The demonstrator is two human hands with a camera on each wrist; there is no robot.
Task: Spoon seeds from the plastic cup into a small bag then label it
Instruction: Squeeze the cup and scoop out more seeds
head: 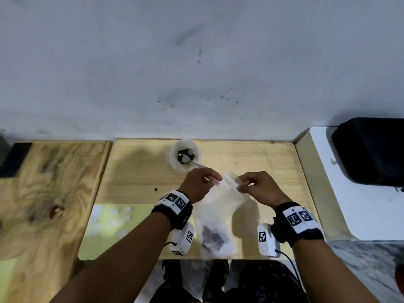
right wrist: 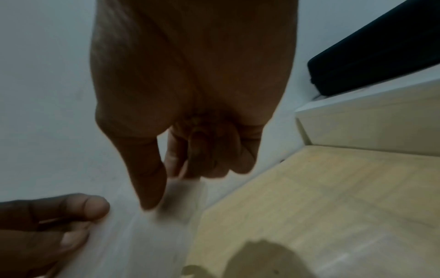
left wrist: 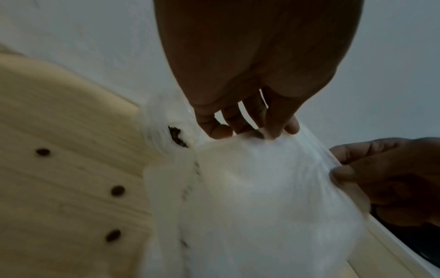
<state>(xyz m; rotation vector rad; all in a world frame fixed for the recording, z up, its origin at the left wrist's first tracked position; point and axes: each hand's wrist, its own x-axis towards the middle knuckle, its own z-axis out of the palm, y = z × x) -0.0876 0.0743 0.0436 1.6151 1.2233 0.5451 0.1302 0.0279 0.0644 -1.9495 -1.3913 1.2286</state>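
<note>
1. Head view: both hands sit at centre frame, pinching the top edge of the clear zip bag (head: 215,215). The left hand (head: 200,184) holds the left end of the mouth and the right hand (head: 260,186) the right end. Dark seeds (head: 213,237) are pooled in the bag's lower corner. The plastic cup (head: 183,155) stands just above the hands on the wooden board (head: 251,158), a spoon handle (head: 197,164) poking from it.
2. Left wrist view: fingertips (left wrist: 219,129) clamp the bag's rim at centre frame. Loose seeds (left wrist: 117,190) lie on the board at left.
3. Right wrist view: thumb (right wrist: 147,180) and fingers nip the zip strip. To seal it well, I judge it best to keep the bag upright and press along the strip from end to end.
</note>
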